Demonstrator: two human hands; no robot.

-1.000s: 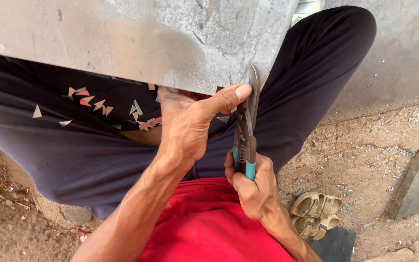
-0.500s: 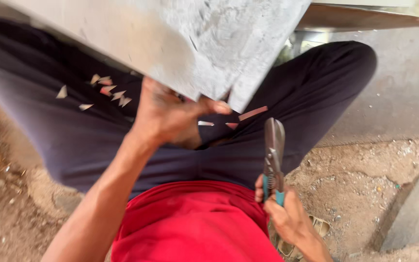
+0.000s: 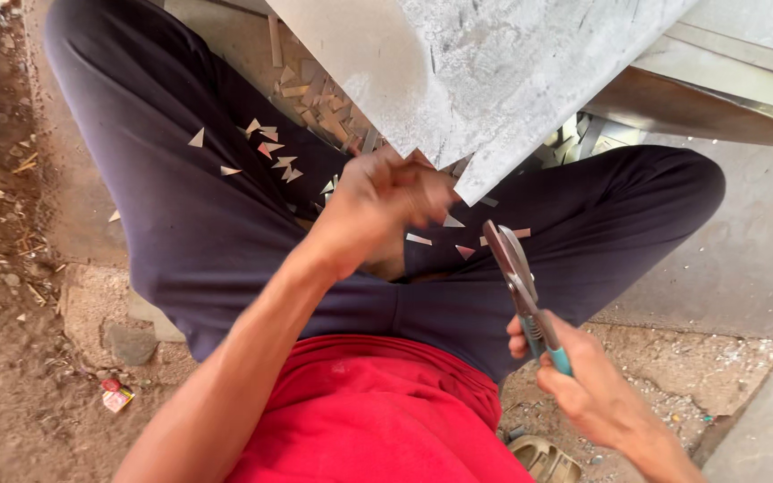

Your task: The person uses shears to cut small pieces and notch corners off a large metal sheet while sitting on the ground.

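Left hand point(image 3: 378, 210) curled around the lower edge of the grey metal sheet point(image 3: 485, 80), beside its pointed corner, grip pinching the sheet; blurred, so exact finger placement unclear. Right hand point(image 3: 583, 385) closed around the teal handles of the tin snips point(image 3: 516, 277), blades nearly together, tips just below the corner and apart from it.

Probably best done with the sheet braced firm against the lap, blades seated squarely on the edge before squeezing, fingers kept off the sharp cut line.

No bench here: work resting over dark trousers point(image 3: 181, 206) strewn with small triangular offcuts point(image 3: 270, 152). Bare dirt ground point(image 3: 11, 295) at left, concrete slab point(image 3: 744, 259) at right, a sandal point(image 3: 543, 458) below.
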